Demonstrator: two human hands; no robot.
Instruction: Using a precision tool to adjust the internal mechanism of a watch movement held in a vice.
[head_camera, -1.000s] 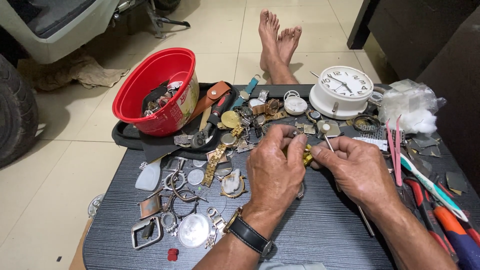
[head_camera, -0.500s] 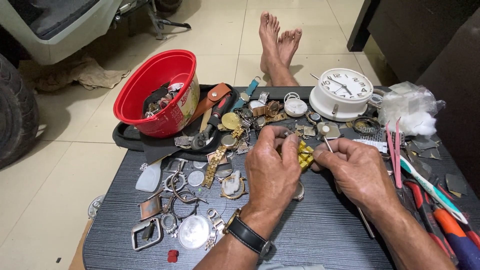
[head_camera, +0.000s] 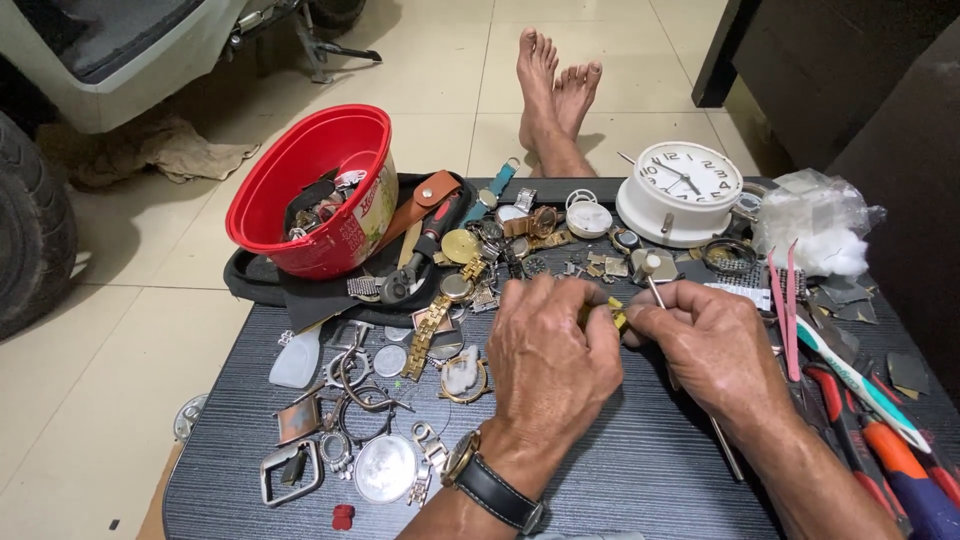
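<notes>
Both hands pinch a small yellow watch part over the dark table, centre frame.
Left hand (head_camera: 550, 365) closed around the yellow watch part (head_camera: 617, 314), fingers curled tight; right hand (head_camera: 715, 345) touches it from 3 o'clock, fingertips pinched shut on a thin tool (head_camera: 653, 288). Loose watch cases (head_camera: 385, 465) lie at 8 o'clock of the hands, red bowl (head_camera: 310, 190) at 10 o'clock, white alarm clock (head_camera: 685, 190) at 1 o'clock. Table (head_camera: 620, 470) bare just below the hands.
</notes>
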